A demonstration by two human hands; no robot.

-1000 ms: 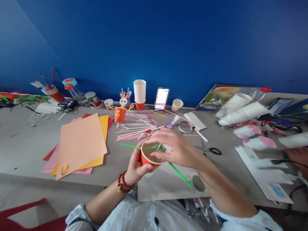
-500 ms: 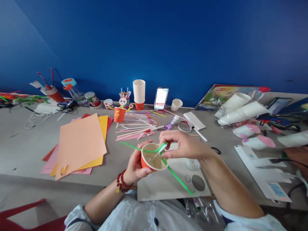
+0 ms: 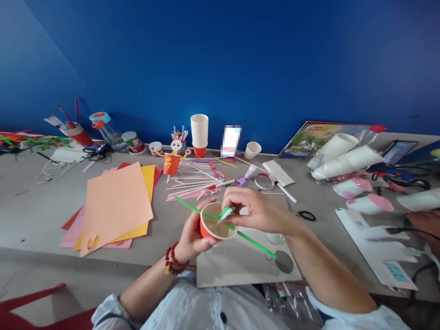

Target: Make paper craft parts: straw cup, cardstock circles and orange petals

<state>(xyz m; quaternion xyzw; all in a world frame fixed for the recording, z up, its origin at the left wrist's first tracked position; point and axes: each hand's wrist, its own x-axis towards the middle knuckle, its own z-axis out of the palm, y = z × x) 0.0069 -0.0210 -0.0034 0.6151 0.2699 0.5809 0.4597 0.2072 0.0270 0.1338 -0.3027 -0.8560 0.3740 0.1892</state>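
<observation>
Head view: the left hand (image 3: 191, 234) grasped the cup (image 3: 206, 228), ideally without squashing it, while the right hand (image 3: 258, 211) pinched the green pipe cleaner (image 3: 256, 243) beside the white straw (image 3: 223, 217).

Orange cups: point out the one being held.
The orange cup in the left hand, with green strips at its mouth; no hand touches others, like the rabbit-topped cup.
</observation>
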